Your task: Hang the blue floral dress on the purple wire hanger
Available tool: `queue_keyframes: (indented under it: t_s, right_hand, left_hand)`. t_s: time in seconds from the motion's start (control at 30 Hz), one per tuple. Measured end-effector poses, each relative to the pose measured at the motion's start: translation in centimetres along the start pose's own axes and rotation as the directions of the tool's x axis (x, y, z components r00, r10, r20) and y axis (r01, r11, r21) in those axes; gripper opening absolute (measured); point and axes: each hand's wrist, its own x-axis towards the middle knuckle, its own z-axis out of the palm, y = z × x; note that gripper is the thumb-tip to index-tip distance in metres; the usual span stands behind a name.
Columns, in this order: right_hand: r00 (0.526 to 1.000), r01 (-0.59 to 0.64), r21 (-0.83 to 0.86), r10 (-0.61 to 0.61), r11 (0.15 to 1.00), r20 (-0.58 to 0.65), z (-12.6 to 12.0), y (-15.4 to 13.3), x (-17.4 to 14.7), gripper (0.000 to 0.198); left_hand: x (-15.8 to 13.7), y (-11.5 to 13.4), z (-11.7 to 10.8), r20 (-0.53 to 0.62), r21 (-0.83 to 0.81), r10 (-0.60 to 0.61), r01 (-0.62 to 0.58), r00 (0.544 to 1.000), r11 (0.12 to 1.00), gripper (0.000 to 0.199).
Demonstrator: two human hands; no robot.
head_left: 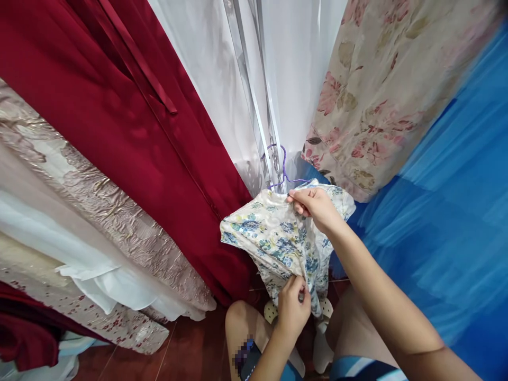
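A short-sleeved white shirt (257,227) with a blue and green flower print hangs in front of me on a purple wire hanger (284,164). My right hand (315,206) pinches the shirt's front edge near the neckline, just below the hanger. Lower down, my left hand (292,304) has its fingers closed on the front edge close to the hem. Between the two hands the front edge runs roughly straight, and the cloth around it is creased. Whether a button sits under the fingers cannot be made out.
White metal bars (254,90) rise behind the hanger. Long red cloth (159,159) hangs to the left, with a pink flowered cloth (369,121) and blue tulle (444,222) to the right. A phone (251,362) lies on my lap above the red tiled floor (194,349).
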Motion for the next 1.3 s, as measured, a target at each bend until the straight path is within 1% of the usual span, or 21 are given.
queue_keyframes:
  t_s: [0.1,0.17,0.2,0.27,0.33,0.37,0.4,0.43,0.5,0.57,0.67,0.77,0.83,0.87,0.9,0.93,1.0,1.07,1.1,1.17,1.3]
  right_hand:
    - [0.999,-0.015,-0.013,0.015,1.0,0.039,0.2,0.1,-0.8,0.034]
    - [0.998,-0.01,-0.026,0.011,1.0,0.057,0.5,0.3,-1.5,0.033]
    - [0.998,0.002,-0.042,0.001,0.999,0.067,0.6,0.4,-1.9,0.033]
    - [0.996,0.041,-0.089,-0.034,0.995,0.081,0.7,0.4,-2.7,0.033]
    - [0.995,0.076,-0.133,-0.066,0.988,0.079,0.7,0.2,-3.3,0.033]
    - [0.994,0.089,-0.148,-0.079,0.985,0.076,0.7,0.1,-3.5,0.033]
    - [0.993,0.1,-0.156,-0.089,0.983,0.076,0.6,-0.1,-3.7,0.033]
    - [0.992,0.111,-0.16,-0.099,0.981,0.079,0.5,-0.2,-3.8,0.033]
    - [0.988,0.139,-0.171,-0.125,0.976,0.088,0.3,-0.1,-3.8,0.033]
    - [0.983,0.181,-0.211,-0.168,0.961,0.078,0.2,0.7,-3.5,0.034]
    - [0.977,0.211,-0.318,-0.203,0.924,0.06,0.2,3.0,-3.1,0.035]
    - [0.985,0.169,-0.35,-0.143,0.921,0.097,-0.2,5.2,-3.7,0.035]
    - [0.983,0.126,-0.299,-0.079,0.946,0.164,-0.8,6.0,-4.6,0.035]
    - [0.976,0.103,-0.264,-0.046,0.959,0.212,-1.2,6.1,-5.1,0.035]
    - [0.963,0.078,-0.232,-0.013,0.97,0.269,-1.5,6.3,-5.6,0.034]
    - [0.946,0.051,-0.206,0.019,0.977,0.324,-1.9,6.3,-6.0,0.033]
    - [0.909,-0.006,-0.172,0.077,0.985,0.41,-2.4,6.7,-6.7,0.033]
    - [0.886,-0.061,-0.147,0.121,0.987,0.448,-2.6,7.3,-7.2,0.032]
    - [0.884,-0.085,-0.135,0.137,0.987,0.447,-2.7,7.7,-7.4,0.032]
    - [0.894,-0.132,-0.105,0.164,0.986,0.416,-3.1,8.7,-7.8,0.032]
    - [0.934,-0.197,-0.028,0.196,0.98,0.298,-4.9,10.5,-8.8,0.034]
  left_hand:
    - [1.0,-0.1,-2.1,-0.007,-0.09,0.031,-0.032,0.999,0.995,0.013]
    - [3.0,1.0,-4.4,-0.107,-0.133,0.109,-0.123,0.988,0.983,0.015]
    - [4.3,1.8,-5.8,-0.206,-0.129,0.153,-0.182,0.966,0.975,0.014]
    - [7.4,3.9,-8.8,-0.41,-0.082,0.239,-0.296,0.88,0.952,0.018]
    - [10.5,5.9,-11.5,-0.501,-0.013,0.323,-0.38,0.803,0.925,0.031]
    - [11.9,6.8,-12.6,-0.487,0.009,0.356,-0.402,0.798,0.915,0.035]
    - [13.1,7.6,-13.4,-0.426,0.022,0.406,-0.439,0.808,0.898,0.034]
    - [14.0,8.2,-14.1,-0.35,0.029,0.443,-0.464,0.825,0.886,0.029]
    - [15.1,9.1,-14.7,-0.258,0.042,0.493,-0.5,0.831,0.865,0.021]
    - [15.6,9.8,-14.8,-0.288,0.066,0.503,-0.507,0.815,0.859,0.018]
    - [16.0,10.5,-15.4,-0.448,0.046,0.432,-0.462,0.783,0.886,0.017]
    - [16.8,9.5,-17.5,-0.618,-0.049,0.271,-0.38,0.738,0.924,0.02]
    - [17.2,7.3,-19.4,-0.664,-0.117,0.164,-0.318,0.729,0.941,0.021]
    - [17.3,5.7,-20.2,-0.665,-0.159,0.112,-0.287,0.738,0.945,0.021]
    - [17.2,3.9,-20.9,-0.664,-0.223,0.049,-0.26,0.746,0.94,0.021]
    - [17.1,2.1,-21.2,-0.678,-0.298,-0.023,-0.247,0.734,0.922,0.021]
    - [16.7,-1.5,-21.0,-0.665,-0.514,-0.202,-0.244,0.719,0.823,0.02]
    - [16.4,-4.1,-19.5,-0.609,-0.704,-0.386,-0.248,0.693,0.666,0.019]
    - [16.2,-5.0,-18.4,-0.58,-0.744,-0.426,-0.237,0.695,0.625,0.019]
    - [15.8,-6.0,-15.9,-0.533,-0.782,-0.461,-0.206,0.71,0.588,0.022]
    - [14.1,-6.6,-11.2,-0.443,-0.806,-0.448,-0.126,0.777,0.579,0.027]
